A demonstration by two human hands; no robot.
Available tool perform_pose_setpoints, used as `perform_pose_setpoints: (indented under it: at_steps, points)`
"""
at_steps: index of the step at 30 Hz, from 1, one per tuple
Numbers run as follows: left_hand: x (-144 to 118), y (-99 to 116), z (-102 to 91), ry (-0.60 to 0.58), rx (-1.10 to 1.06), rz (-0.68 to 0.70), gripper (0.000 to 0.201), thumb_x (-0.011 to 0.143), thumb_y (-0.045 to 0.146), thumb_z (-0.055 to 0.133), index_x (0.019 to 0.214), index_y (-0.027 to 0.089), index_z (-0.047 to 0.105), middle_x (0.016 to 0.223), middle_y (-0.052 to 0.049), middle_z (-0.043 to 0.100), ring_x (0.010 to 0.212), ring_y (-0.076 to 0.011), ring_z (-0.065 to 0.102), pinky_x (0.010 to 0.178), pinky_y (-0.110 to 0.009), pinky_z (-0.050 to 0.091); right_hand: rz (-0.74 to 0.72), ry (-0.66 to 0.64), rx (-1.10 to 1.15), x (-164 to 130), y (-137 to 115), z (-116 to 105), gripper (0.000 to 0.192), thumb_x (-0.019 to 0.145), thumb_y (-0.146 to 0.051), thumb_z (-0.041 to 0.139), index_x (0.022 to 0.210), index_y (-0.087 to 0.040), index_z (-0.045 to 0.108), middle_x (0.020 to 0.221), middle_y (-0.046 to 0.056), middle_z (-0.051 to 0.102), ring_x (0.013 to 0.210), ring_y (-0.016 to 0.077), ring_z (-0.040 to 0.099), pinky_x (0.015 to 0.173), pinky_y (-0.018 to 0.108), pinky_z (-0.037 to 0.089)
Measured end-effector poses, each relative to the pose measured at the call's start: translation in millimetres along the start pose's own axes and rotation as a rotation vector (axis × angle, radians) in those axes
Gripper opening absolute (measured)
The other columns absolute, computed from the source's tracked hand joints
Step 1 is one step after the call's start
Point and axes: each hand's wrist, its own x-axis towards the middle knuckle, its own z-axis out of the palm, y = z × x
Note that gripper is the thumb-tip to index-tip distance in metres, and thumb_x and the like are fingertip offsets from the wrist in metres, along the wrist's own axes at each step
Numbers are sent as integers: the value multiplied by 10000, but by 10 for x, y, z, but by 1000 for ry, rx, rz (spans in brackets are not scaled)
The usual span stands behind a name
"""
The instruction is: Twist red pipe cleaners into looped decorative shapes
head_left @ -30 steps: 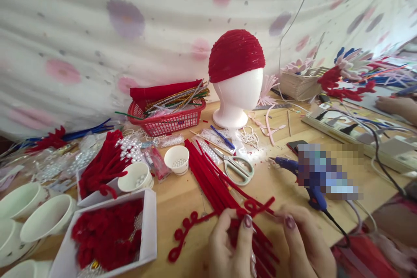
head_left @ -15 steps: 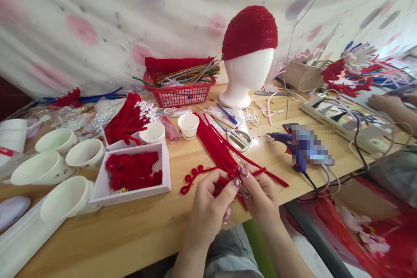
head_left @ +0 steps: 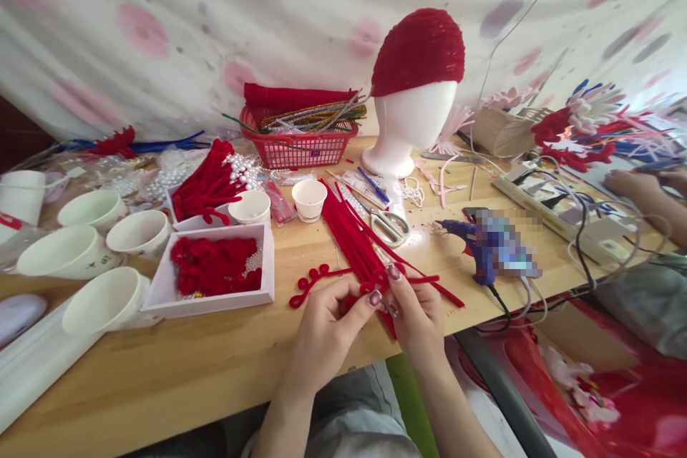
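Both hands pinch one red pipe cleaner (head_left: 380, 282) over the table's front edge, with small curls bent into it between the fingertips. My left hand (head_left: 328, 333) is closed on its left part, and my right hand (head_left: 416, 315) is closed on the right, where a straight end sticks out. Left of the fingers lies a curled red stretch with several loops (head_left: 310, 279); whether it joins the held piece is hidden. Beneath and behind the hands lies a bundle of straight red pipe cleaners (head_left: 351, 240). Scissors (head_left: 391, 226) rest just beyond it.
A white box of red fuzzy pieces (head_left: 155, 300) and several paper cups (head_left: 310, 202) stand left. Behind are a red basket (head_left: 303, 149) and a foam head (head_left: 411, 122) in a red cap. A blue glue gun (head_left: 486, 257) lies right; a co-worker's hand (head_left: 625, 186) is at far right.
The view has shifted slightly. My fingers have moved a little on the red pipe cleaner, opening a small gap where a curl shows more clearly; both hands keep hold.
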Motion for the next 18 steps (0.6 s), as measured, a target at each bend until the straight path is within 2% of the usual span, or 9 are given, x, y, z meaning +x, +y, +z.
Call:
perform_pose_setpoints:
  at_steps: [4, 6, 9, 12, 14, 18]
  points:
    - [-28, -43, -11, -62, -60, -100, 335, 776, 479, 743, 704, 161, 665, 516, 73, 444, 380, -35, 305, 358, -185, 195, 53, 122, 60, -56, 33, 25, 529, 846, -555, 708, 553, -196, 453, 503, -48, 396, 474, 90, 313, 450, 243, 263]
    - [-16, -74, -20, -69, -87, -120, 347, 764, 494, 755, 724, 158, 680, 504, 79, 444, 362, -33, 311, 347, -179, 214, 54, 114, 83, -44, 29, 29, 555, 799, -576, 740, 525, -199, 439, 476, -52, 377, 454, 87, 305, 436, 241, 266]
    - [15, -111, -30, -33, -74, -83, 394, 776, 545, 738, 754, 156, 680, 509, 79, 470, 355, -35, 343, 338, -167, 284, 29, 26, 117, -4, 26, 19, 532, 765, -590, 759, 537, -206, 469, 457, -53, 383, 436, 94, 318, 428, 243, 285]
    - [22, -109, -32, 60, -59, -44, 416, 800, 575, 700, 763, 163, 660, 543, 72, 485, 370, -44, 376, 338, -163, 327, 16, -56, 133, 4, 49, -16, 495, 870, -595, 641, 586, -208, 517, 506, -30, 443, 479, 120, 393, 483, 263, 344]
    - [-4, -105, -21, 98, -41, -38, 395, 814, 554, 690, 752, 167, 650, 534, 74, 471, 374, -47, 377, 345, -166, 323, 1, -110, 66, -18, 66, -59, 498, 914, -584, 586, 598, -204, 526, 550, -16, 470, 527, 133, 428, 526, 276, 359]
    - [-110, -180, 54, 24, -8, -35, 335, 841, 460, 681, 679, 186, 576, 508, 84, 427, 387, -52, 366, 371, -176, 286, 15, -225, -156, -99, 67, -155, 456, 906, -486, 653, 596, -192, 496, 585, -28, 436, 552, 119, 382, 522, 267, 301]
